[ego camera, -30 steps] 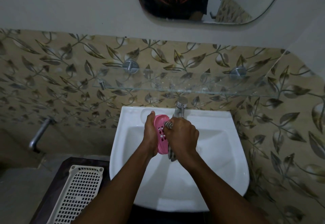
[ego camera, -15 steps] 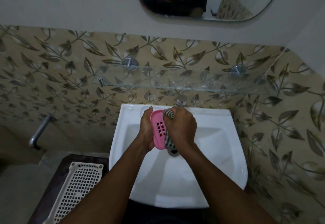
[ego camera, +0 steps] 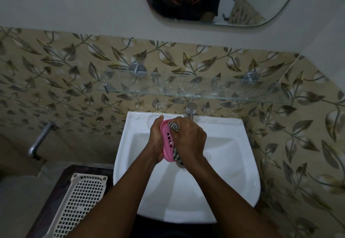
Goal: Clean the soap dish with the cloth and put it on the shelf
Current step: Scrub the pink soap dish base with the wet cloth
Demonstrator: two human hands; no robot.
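Frame ctr: my left hand (ego camera: 156, 140) fingers wrapped round pink soap dish (ego camera: 166, 140); right hand (ego camera: 189, 140) fist bunching striped cloth (ego camera: 175, 127); dish prob light, stiff, wet-slick; hold by rim.

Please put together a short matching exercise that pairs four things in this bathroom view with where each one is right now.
Things:
1. pink soap dish
2. striped cloth
3. white plastic basket
4. glass shelf

Places:
A. on the dark surface to the left of the washbasin
B. fixed to the leaf-patterned tiles above the tap
C. gripped on edge in the left hand, over the basin
D. bunched in the right hand, pressed against the dish

Pairs: 1-C, 2-D, 3-A, 4-B
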